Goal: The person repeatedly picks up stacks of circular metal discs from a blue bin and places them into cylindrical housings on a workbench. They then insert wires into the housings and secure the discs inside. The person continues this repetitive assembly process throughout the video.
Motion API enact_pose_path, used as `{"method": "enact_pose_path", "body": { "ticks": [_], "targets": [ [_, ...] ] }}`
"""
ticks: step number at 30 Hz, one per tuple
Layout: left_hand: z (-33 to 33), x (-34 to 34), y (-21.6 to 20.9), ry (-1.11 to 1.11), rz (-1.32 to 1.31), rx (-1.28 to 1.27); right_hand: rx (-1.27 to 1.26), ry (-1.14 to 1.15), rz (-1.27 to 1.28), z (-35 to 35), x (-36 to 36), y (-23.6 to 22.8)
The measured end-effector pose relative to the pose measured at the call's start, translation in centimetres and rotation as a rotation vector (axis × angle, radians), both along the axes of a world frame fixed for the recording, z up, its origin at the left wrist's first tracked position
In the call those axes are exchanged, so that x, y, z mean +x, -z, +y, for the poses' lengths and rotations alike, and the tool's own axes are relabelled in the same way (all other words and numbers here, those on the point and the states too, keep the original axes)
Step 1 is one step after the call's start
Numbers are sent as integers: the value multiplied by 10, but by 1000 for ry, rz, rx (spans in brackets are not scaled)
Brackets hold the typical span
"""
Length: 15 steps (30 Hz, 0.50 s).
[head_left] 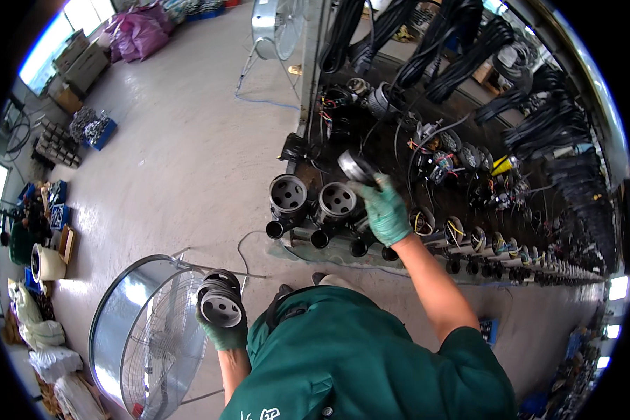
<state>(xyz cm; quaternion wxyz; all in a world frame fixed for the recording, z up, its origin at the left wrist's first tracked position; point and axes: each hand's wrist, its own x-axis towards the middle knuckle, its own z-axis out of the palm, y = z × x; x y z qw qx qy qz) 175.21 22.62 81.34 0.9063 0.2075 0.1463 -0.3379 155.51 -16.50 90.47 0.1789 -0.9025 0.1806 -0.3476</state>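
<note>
My left hand [229,337], in a green glove, is closed round a stack of round grey discs [220,309] with holes in their faces. My gloved right hand [386,215] grips a tilted round metal disc [355,166] over the edge of the bench. Under and beside it stand two black pump housings, the left housing [288,194] and the right housing [337,201], each topped with a grey holed disc. Short black pipe stubs [276,229] stick out toward me from them. A black motor-like part [295,148] lies just behind the left housing.
A long row of housings with coloured wires [455,229] runs right along the bench edge. Black cable bundles [462,63] hang above. A large drum fan [147,336] stands by my left arm; another fan [276,31] is farther off. A thin cable [241,245] crosses the floor.
</note>
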Motion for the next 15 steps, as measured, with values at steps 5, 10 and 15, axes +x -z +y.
{"method": "enact_pose_path", "body": {
  "ticks": [5,10,15],
  "targets": [
    [-3,-2,0,32,70,144,-361,225,330,-6,-75,-1],
    [-43,-1,-28,241,-83,172,-233,225,909,19,-91,35],
    [-95,-13,-50,541,-93,83,-82,259,907,38,-91,21]
  ]
}}
